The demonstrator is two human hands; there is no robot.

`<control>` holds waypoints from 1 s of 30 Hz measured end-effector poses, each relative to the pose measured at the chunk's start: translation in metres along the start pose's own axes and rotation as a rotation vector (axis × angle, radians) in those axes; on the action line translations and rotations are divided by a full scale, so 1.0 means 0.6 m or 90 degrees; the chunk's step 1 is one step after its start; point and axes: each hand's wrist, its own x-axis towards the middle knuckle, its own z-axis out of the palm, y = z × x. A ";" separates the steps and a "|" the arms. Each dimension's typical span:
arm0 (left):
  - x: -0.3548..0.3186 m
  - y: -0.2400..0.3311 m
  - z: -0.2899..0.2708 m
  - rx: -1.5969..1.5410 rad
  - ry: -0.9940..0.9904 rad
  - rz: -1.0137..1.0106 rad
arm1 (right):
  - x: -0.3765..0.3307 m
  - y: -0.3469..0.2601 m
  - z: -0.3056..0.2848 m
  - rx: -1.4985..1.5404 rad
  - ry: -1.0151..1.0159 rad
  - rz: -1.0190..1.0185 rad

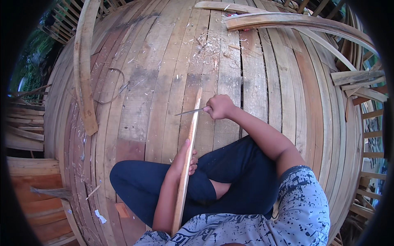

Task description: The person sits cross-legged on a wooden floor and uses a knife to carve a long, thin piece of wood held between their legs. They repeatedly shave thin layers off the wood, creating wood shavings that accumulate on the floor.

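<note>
A long narrow strip of wood [186, 174] runs from against my shirt up over my lap, its tapered far end pointing away from me. My left hand [184, 162] is wrapped round it near the middle, above my crossed legs. My right hand [220, 107] is closed in a fist round a knife, whose handle is hidden in the fingers. The thin knife blade [186, 112] points left and lies across the strip near its far end. Whether its edge is cutting into the wood I cannot tell.
I sit on a plank floor [164, 98] with gaps between boards. Wood shavings [209, 47] are scattered ahead. A long board [84, 82] lies at left, and curved planks [287, 21] lie at far right. A thin loop [113, 88] and a twig broom [51, 192] are at left.
</note>
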 end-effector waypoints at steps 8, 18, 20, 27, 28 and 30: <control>0.000 0.004 0.008 0.062 0.072 0.047 | 0.005 -0.019 -0.009 0.003 0.040 0.009; -0.004 0.010 0.006 0.039 0.062 0.019 | -0.016 -0.068 0.000 0.002 -0.013 -0.021; -0.003 0.012 0.009 0.040 0.062 0.024 | -0.029 -0.075 0.004 0.017 -0.012 -0.076; -0.008 0.011 0.004 0.025 0.045 0.021 | -0.008 -0.030 0.002 -0.007 -0.054 -0.033; -0.010 0.009 0.005 0.020 0.038 0.015 | -0.025 -0.050 -0.009 0.011 -0.073 -0.062; -0.003 0.020 0.017 0.056 0.067 0.036 | 0.011 0.015 -0.003 0.023 -0.006 0.078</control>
